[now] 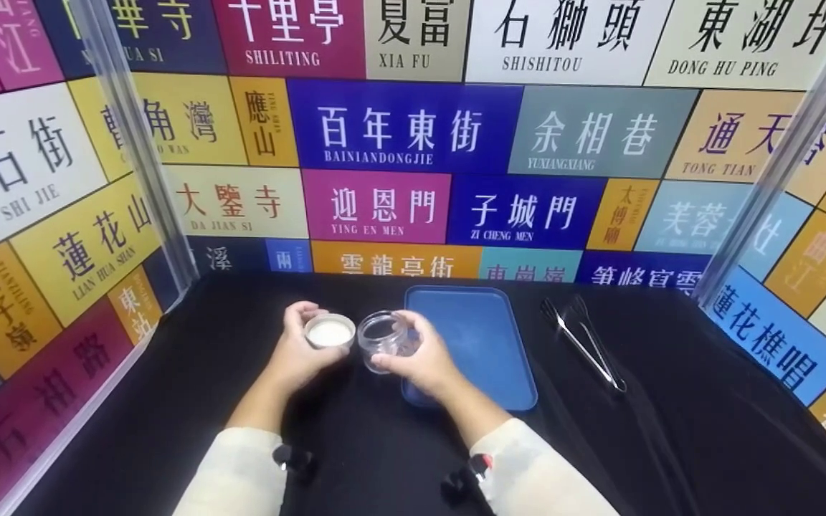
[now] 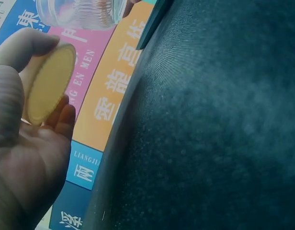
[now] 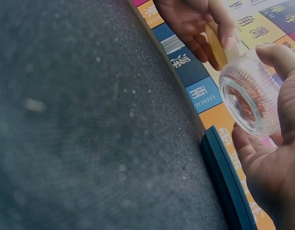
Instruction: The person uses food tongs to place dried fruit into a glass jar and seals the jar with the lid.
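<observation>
Clear plastic makes up the small jar [image 1: 382,338] that my right hand [image 1: 424,362] holds above the black table [image 1: 671,444], thumb and fingers [image 3: 281,57] curled round its ribbed wall, mouth tilted toward the other hand. My left hand [image 1: 302,351] pinches the round lid [image 1: 329,332] by its rim between thumb and fingers [image 2: 61,120], its pale inner face turned up, just beside the jar's mouth but apart from it. The lid is off, and I judge the step in hand is working lid and jar against each other. To do it well I would keep the jar steady and upright in the right hand, hold the lid flat and level with the mouth, and grip only the rim so nothing slips.

A blue tray [image 1: 485,337] lies on the table just right of the hands, partly under the right wrist; its edge is close enough to knock if the jar drops low. Metal tongs [image 1: 585,344] lie further right, well apart. Printed panels [image 1: 399,129] with place names wall in the back and sides, and nothing stands between the two hands.
</observation>
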Action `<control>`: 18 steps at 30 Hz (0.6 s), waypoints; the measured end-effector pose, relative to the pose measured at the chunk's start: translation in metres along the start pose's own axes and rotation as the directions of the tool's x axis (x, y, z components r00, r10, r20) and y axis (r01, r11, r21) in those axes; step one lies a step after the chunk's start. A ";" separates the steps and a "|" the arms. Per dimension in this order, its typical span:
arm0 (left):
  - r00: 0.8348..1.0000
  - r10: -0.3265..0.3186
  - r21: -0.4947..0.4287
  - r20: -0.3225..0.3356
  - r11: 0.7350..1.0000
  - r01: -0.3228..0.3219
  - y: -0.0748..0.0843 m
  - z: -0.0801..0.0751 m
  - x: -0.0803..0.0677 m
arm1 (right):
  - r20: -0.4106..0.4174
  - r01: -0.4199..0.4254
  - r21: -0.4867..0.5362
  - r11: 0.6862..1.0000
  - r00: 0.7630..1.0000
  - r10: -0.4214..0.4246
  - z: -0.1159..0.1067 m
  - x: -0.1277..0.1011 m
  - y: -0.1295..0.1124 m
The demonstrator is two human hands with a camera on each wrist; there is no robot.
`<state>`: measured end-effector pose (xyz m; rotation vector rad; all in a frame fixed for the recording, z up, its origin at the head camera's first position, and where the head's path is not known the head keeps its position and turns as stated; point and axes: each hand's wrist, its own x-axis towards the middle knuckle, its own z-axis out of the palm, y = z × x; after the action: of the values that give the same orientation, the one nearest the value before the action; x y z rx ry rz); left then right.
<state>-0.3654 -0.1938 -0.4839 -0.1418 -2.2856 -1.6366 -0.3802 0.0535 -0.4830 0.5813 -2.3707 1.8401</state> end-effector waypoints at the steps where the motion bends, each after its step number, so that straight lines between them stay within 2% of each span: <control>1: 1.000 0.003 -0.010 -0.002 1.000 -0.003 0.001 0.000 0.000 | -0.006 0.005 0.001 1.000 1.000 -0.005 0.000 0.000 -0.001; 10: 1.000 -0.016 -0.173 0.023 0.985 0.020 0.007 0.004 -0.001 | -0.035 0.000 -0.015 1.000 0.999 -0.001 0.000 0.002 0.000; 18: 0.997 -0.025 -0.359 0.068 0.932 0.048 0.014 0.009 0.002 | -0.052 -0.004 -0.002 1.000 0.999 0.004 -0.002 0.002 0.000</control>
<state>-0.3650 -0.1805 -0.4731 -0.2396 -2.0156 -2.0860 -0.3822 0.0550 -0.4823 0.5223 -2.3420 1.8308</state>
